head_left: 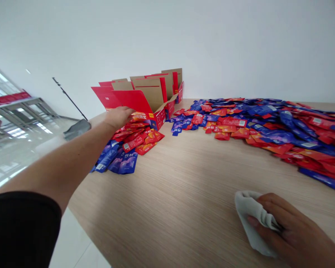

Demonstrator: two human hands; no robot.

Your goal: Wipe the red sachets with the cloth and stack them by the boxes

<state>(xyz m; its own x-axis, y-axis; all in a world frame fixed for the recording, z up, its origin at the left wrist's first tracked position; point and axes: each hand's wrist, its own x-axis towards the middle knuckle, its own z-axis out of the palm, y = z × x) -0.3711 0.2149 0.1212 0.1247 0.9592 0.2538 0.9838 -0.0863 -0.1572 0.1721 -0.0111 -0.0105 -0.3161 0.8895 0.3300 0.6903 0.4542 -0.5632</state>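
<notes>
My left hand (117,117) reaches far out to the nearest open red cardboard box (145,104); its fingers curl round the box's front flap. Red and blue sachets (128,149) lie heaped just below that hand. My right hand (290,229) rests at the near right on the wooden table (184,193), fingers closed over a crumpled white cloth (251,216) pressed to the tabletop.
More open red boxes (170,83) stand behind the first, against the white wall. A wide spread of red and blue sachets (268,123) covers the table's right side. Left of the table edge are a tiled floor, a dustpan (77,128) and glass railings.
</notes>
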